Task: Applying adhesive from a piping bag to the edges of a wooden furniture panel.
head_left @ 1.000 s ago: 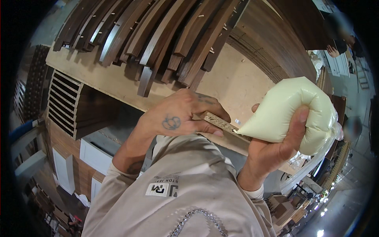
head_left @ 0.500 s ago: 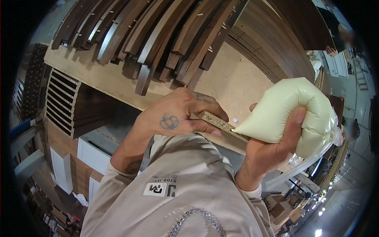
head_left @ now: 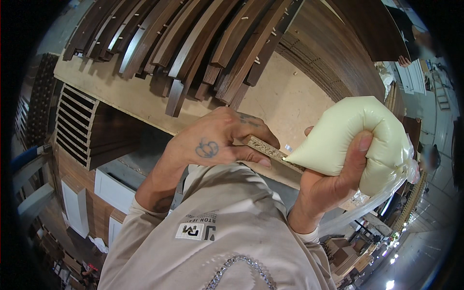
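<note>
Left hand laid palm down over a narrow chipboard strip, fingers curled and pressed together along its raw edge, pinching it between thumb below and the other fingers above. Strip slanting down to the right, emerging from under the left fingertips and running on toward the right hand, held just above the pale desk and its near edge. Right hand wrapped around a soft plastic bag of cream-coloured glue, thumb pushed into the bulging side, the remaining fingers hidden behind the bag, grip squeezed tight. Pointed tip of the bag touching the strip's top edge just beside the left fingertips, between the two hands. Loose clear plastic tail of the bag hanging at the right, below the hand. Farther up on the desk, a fan of dark curved wooden slats, some with small pale dowels sticking out. At the left, a dark slatted panel standing under the desk edge.
</note>
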### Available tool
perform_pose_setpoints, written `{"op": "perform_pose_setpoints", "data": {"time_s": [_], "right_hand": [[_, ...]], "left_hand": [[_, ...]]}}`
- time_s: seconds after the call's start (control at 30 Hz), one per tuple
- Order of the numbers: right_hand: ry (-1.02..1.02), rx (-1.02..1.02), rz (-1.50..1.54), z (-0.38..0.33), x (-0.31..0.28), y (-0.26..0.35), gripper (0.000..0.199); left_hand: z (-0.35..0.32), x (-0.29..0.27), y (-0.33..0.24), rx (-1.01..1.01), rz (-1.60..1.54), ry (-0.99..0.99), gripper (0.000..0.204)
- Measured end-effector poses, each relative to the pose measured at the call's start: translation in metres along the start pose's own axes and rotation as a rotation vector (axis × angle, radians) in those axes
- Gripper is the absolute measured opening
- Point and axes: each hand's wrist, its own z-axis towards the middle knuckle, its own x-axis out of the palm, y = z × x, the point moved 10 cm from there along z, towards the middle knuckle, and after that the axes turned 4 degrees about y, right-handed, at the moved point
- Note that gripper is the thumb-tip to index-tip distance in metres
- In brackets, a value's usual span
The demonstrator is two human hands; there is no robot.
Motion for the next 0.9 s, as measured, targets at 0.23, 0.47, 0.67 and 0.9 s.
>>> {"op": "perform_pose_setpoints", "data": {"time_s": [0.23,0.47,0.67,0.9], "right_hand": [[0.184,-0.023,0.146,-0.007,0.024,0.016,0.04],[0.102,0.14,-0.008,-0.015,0.014,0.006,0.042],[-0.02,0.128,0.161,-0.003,-0.008,0.018,0.041],[0.018,0.376,1.056,0.055,-0.147,0.047,0.044]], "left_hand": [[0.0,0.001,0.002,-0.031,0.04,0.032,0.037],[0.003,-0.001,-0.007,0.02,0.013,0.021,0.036],[-0.001,-0.002,-0.006,-0.095,0.038,0.047,0.033],[-0.008,0.001,0.014,-0.092,-0.275,-0.084,0.049]]}}
